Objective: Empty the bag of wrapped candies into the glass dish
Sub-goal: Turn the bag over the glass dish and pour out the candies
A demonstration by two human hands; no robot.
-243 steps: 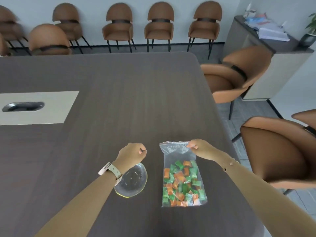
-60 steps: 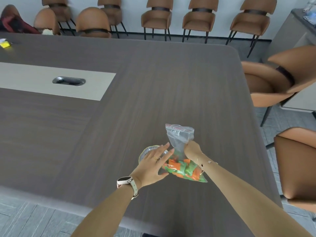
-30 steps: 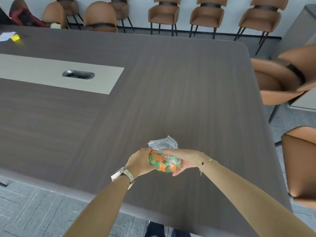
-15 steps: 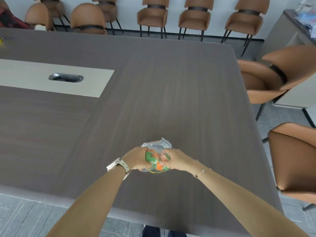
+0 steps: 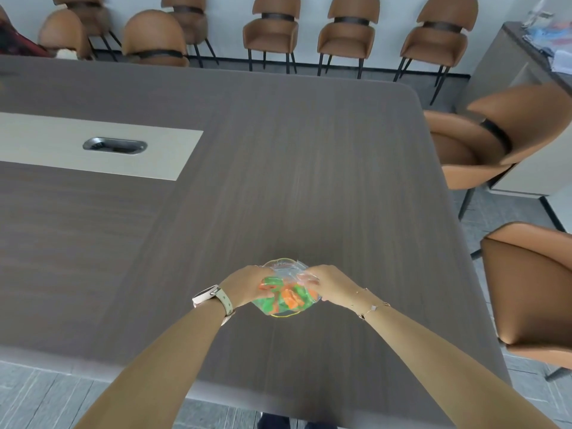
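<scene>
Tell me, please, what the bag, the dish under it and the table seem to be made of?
Bag: thin clear plastic film, probably; it crinkles and the candies show through.
Dish: likely glass, transparent, with a scalloped rim that catches light.
Table: dark matte wood-grain surface, perhaps laminate; fine straight streaks, no gloss.

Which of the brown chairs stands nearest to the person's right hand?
The chair at the table's right side, closest to the camera, is nearest the right hand. The other chairs stand farther up that side or along the back wall.
</scene>
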